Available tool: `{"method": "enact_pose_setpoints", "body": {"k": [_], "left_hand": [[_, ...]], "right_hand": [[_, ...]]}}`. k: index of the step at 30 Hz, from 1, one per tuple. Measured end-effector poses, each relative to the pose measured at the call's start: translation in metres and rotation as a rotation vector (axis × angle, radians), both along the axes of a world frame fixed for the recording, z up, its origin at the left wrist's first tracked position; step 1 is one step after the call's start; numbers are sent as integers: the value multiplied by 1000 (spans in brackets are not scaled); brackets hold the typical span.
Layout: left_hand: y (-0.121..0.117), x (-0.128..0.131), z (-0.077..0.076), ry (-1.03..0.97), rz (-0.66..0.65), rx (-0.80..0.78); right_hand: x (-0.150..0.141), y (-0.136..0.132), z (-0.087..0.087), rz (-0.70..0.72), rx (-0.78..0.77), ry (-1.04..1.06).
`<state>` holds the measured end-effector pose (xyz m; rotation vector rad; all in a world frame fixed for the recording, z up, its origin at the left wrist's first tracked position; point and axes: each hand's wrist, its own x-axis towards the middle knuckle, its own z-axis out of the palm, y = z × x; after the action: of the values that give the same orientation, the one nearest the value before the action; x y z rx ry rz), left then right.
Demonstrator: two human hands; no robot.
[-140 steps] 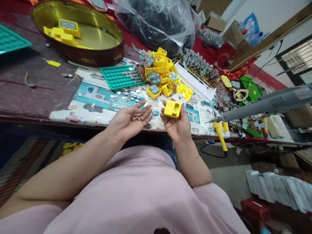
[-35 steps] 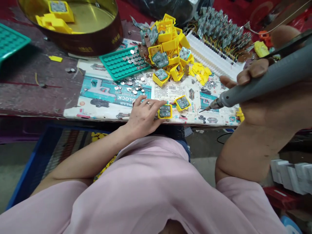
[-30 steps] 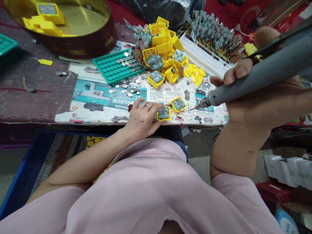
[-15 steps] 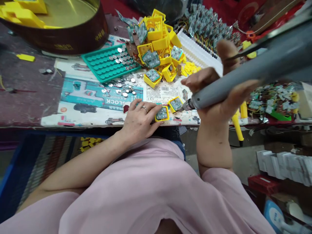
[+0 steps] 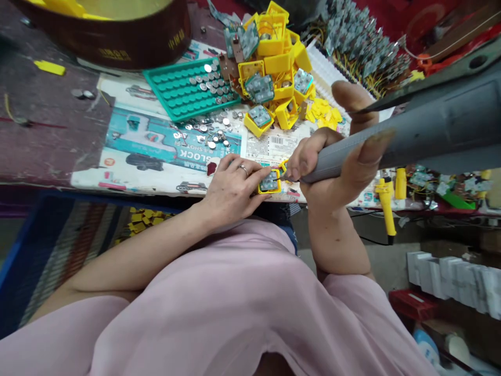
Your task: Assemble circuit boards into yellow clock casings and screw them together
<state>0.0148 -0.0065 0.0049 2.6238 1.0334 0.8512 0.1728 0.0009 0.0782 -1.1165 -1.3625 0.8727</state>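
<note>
- Case (image 5: pixel 276 189): small, yellow, shallow and open-topped, with a grey-green board (image 5: pixel 268 181) inside; it lies on the printed sheet close to the table's near edge (image 5: pixel 156 190), which runs just below it at 6 o'clock.
- Left hand (image 5: pixel 230 190): at 9 o'clock from the case, steadying it between fingers and thumb.
- Right hand (image 5: pixel 329 183): at 3 o'clock, wrapped round a grey driver (image 5: pixel 422 125); its bit reaches over the board, but contact cannot be made out.
- Second case (image 5: pixel 283 166): at 1 o'clock, mostly behind the right hand.
- Sheet (image 5: pixel 129 138): "GLOCK" reads at 9 to 10 o'clock, "SHOT" just above it; a barcode (image 5: pixel 277 140) sits at 12. Room for moving opens at 9 o'clock, beyond the left hand.
- Loose discs (image 5: pixel 215 140): at 10 o'clock.
- Teal tray (image 5: pixel 168 86): at 10 to 11 o'clock, more discs at its right end.
- Heap (image 5: pixel 277 65) of yellow cases: at 12 o'clock.
- Tin (image 5: pixel 136 44): far at 10 o'clock, its gold lettering too blurred to read.
</note>
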Motion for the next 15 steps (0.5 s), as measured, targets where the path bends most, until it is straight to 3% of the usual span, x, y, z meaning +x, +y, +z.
{"method": "enact_pose_setpoints", "body": {"k": [7,15], "left_hand": [[0,1,1,15,7,-8],[0,2,2,7,16,42]], "right_hand": [[6,6,-15,3,-15,-100],[-13,5,0,-34,3,-73]]}}
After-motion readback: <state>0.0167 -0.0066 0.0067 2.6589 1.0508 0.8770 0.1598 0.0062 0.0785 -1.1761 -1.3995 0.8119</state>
